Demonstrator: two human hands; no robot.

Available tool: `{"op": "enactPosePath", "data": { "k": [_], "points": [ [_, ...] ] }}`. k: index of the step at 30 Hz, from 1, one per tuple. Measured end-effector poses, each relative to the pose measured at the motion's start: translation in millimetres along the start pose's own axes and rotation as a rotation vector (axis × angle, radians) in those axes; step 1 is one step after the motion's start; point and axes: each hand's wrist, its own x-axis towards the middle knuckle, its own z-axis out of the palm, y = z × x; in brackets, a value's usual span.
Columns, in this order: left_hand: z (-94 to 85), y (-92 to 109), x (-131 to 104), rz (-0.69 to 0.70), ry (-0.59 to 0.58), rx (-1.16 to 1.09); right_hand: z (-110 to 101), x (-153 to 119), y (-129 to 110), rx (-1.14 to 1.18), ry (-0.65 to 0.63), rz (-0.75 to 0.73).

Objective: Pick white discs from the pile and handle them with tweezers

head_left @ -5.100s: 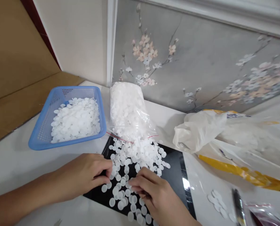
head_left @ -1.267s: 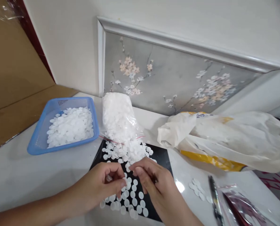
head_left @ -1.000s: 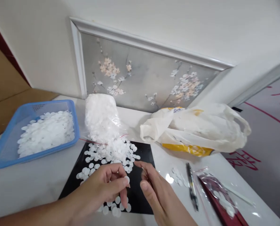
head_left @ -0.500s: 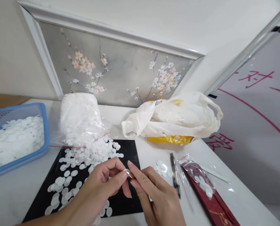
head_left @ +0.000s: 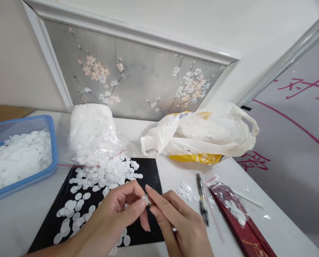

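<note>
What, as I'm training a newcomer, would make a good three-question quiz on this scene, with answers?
1. True or false: the left hand is inside the blue basket.
2. Multiple choice: which lies just to the right of the small group of white discs on the table?
a) the zip-lock bag
b) the pen
c) the blue basket
3. Fill in the colour: loose discs spread from the mouth of the zip-lock bag onto the flat, ____ panel.

Key: 1. false; 2. b; 3. black.
</note>
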Motion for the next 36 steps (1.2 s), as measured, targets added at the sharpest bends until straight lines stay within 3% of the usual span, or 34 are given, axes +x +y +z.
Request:
{"op": "enactPosePath", "data": {
  "k": [22, 27, 31, 36],
  "points": [
    [-0.9, 2, -1, -0.037, -0.045, -0.079, -3, 1, -3, -0.012, -0.018, -0.024],
    [-2.9, 2, 0, -0.080, -0.036, -0.149, -9, 8, 8, -0.102, -0.064, 0.034],
    [-18.9, 18, -3, -0.016, 0.086, -0.244, -16, 11, 35, -0.349, -0.234, 0.171],
    [-67.3, 29, -22, 0.032, 0.242, -0.198, -5, -1, 60, -0.460, -0.278, 0.218]
  ]
}}
